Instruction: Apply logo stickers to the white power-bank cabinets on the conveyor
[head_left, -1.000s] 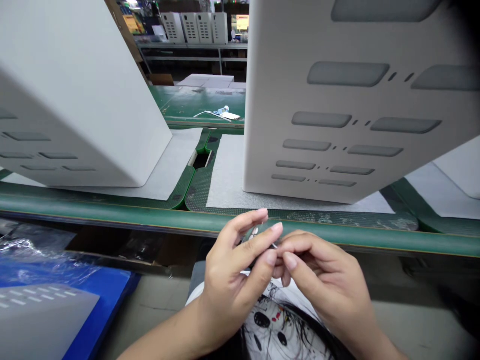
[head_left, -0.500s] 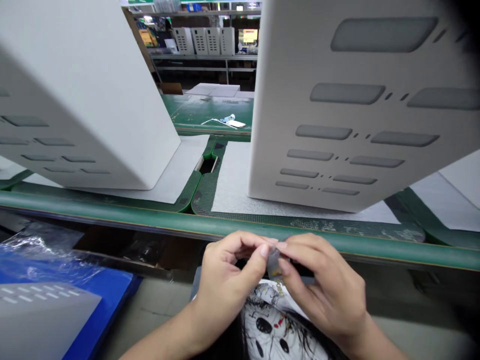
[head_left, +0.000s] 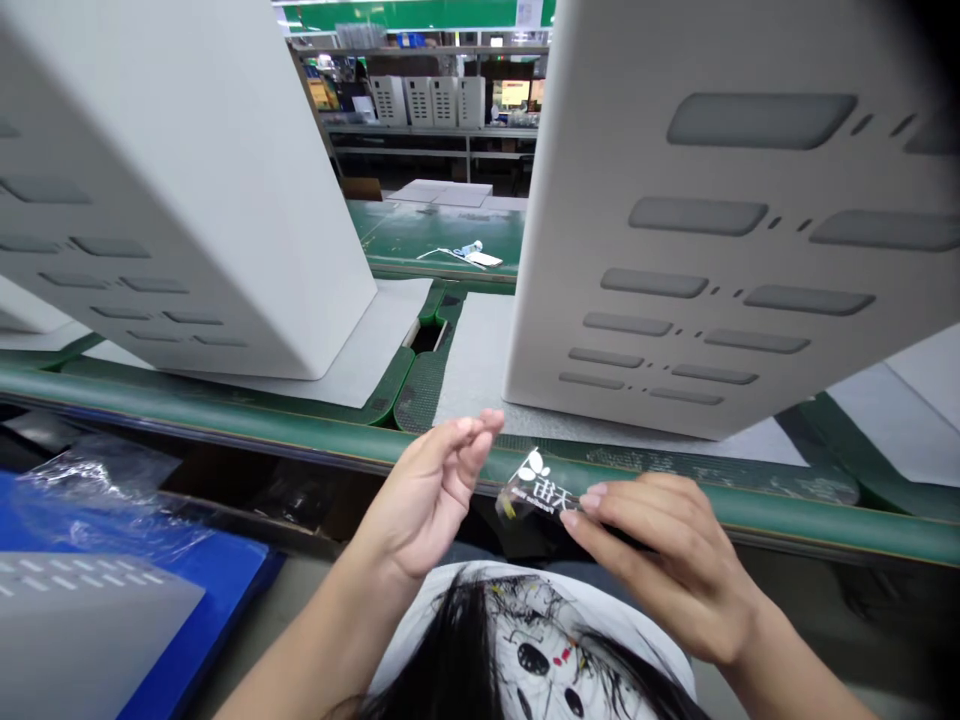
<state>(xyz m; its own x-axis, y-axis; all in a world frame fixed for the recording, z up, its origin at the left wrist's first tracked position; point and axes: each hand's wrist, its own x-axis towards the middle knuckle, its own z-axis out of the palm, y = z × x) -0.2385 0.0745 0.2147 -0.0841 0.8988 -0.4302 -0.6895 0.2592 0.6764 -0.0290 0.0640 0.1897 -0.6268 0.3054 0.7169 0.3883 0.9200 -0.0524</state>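
My right hand (head_left: 660,560) pinches one end of a small clear plastic film (head_left: 536,492) between thumb and fingertips. The film carries white printed characters and a flower-like mark, with a yellow spot at its far left end. Left of it, my left hand (head_left: 439,490) is lifted away with fingers loosely bent and nothing in them. Both hands are in front of the green conveyor edge. Above them stands a large white casing (head_left: 555,330), tilted in view, with rows of rounded slots. A second white casing (head_left: 285,250) stands to the left.
The casings rest on white sheets (head_left: 476,340) over green conveyor plates (head_left: 416,395), with a dark gap (head_left: 427,335) between plates. At lower left, another white slotted part (head_left: 90,630) lies on a blue surface (head_left: 240,560) beside clear plastic wrap (head_left: 97,480). Shelving (head_left: 435,130) stands behind.
My left hand has let go of the plastic film and moved left, its fingers opening. The film now stretches out leftward from my right hand, its print showing. The view has tipped slightly upward.
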